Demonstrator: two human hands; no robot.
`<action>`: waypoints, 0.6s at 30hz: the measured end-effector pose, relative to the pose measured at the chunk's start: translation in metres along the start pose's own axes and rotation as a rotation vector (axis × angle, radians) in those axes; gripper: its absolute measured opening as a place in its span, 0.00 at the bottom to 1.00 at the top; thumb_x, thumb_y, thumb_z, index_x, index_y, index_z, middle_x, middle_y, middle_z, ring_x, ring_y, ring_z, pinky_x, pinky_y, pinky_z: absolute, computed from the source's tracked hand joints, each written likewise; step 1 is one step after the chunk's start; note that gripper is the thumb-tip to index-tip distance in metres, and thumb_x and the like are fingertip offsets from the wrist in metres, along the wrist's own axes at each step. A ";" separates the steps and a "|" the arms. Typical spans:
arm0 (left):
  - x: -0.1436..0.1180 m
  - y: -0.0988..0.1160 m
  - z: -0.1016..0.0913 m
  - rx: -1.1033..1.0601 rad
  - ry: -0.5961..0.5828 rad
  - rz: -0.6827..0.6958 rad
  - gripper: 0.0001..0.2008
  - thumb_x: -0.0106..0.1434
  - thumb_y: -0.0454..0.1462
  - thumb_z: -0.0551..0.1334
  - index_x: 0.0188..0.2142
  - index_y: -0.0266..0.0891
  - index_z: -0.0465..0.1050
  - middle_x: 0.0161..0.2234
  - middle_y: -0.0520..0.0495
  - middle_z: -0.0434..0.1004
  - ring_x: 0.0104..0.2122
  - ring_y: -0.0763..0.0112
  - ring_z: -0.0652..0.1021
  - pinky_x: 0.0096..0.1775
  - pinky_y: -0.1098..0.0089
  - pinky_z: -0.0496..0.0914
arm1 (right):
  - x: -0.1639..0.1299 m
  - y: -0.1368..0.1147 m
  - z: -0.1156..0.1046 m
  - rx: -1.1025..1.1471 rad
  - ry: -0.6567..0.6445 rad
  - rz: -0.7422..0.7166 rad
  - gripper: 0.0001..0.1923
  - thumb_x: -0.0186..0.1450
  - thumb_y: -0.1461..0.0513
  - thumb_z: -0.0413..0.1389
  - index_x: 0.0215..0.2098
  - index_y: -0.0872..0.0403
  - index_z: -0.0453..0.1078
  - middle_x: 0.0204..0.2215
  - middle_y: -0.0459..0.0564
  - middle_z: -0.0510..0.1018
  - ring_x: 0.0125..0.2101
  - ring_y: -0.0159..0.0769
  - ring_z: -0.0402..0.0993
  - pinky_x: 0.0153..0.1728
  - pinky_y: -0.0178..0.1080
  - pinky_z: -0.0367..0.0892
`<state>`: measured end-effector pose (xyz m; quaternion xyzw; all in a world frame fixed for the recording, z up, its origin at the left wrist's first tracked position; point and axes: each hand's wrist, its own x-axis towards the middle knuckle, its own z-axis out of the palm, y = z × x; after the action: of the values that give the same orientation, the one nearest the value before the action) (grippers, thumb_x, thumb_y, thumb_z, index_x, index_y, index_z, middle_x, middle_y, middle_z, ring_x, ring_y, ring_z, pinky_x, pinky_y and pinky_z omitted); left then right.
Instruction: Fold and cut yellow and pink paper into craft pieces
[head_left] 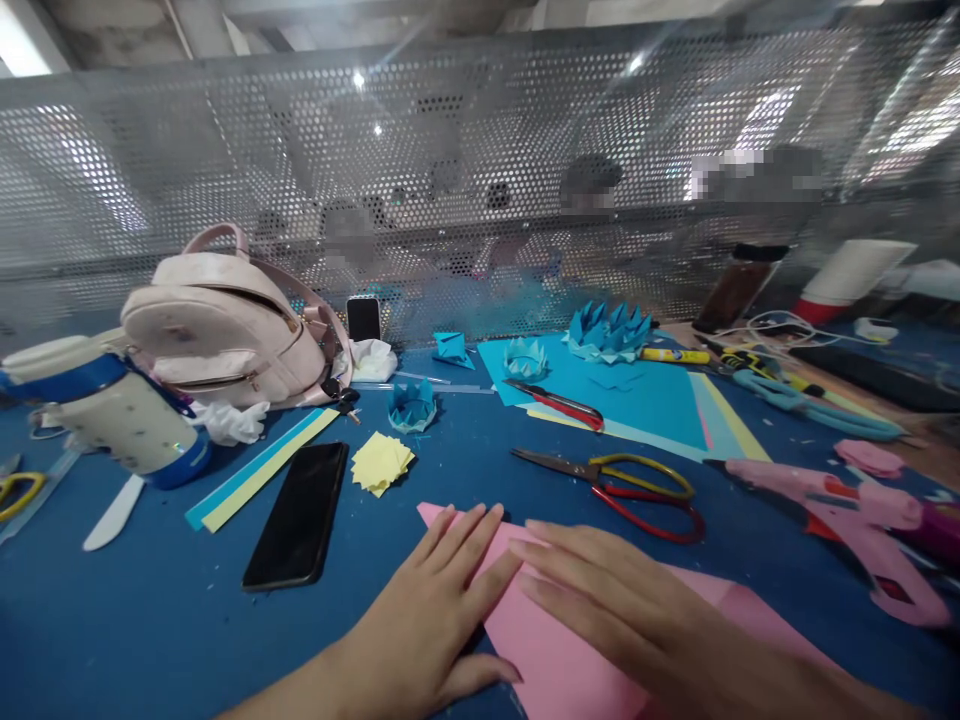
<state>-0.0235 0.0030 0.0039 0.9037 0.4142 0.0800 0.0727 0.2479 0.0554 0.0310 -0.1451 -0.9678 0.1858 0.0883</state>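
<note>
Fingers (480, 545) of both hands press flat pink paper (570, 660).

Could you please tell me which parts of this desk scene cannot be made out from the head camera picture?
- Pink paper: its middle lies under the left hand and right hand; its near edge is cut off by the frame bottom.
- People behind the perforated screen: blurred and veiled by the mesh.
- Pink glue gun: its rear end is cut off by the right edge.
- Yellow-handled scissors: mostly cut off at the left edge.
</note>
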 end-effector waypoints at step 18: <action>0.030 -0.039 -0.003 -0.009 0.187 -0.091 0.32 0.62 0.24 0.51 0.65 0.40 0.55 0.62 0.42 0.65 0.60 0.64 0.68 0.61 0.54 0.61 | 0.015 0.049 -0.028 -0.081 -0.182 0.004 0.43 0.57 0.70 0.51 0.69 0.48 0.48 0.68 0.53 0.49 0.65 0.48 0.50 0.61 0.51 0.57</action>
<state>-0.0336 0.0507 0.0014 0.8722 0.4595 0.1626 0.0411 0.2520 0.1134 0.0396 -0.1331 -0.9783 0.1590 -0.0065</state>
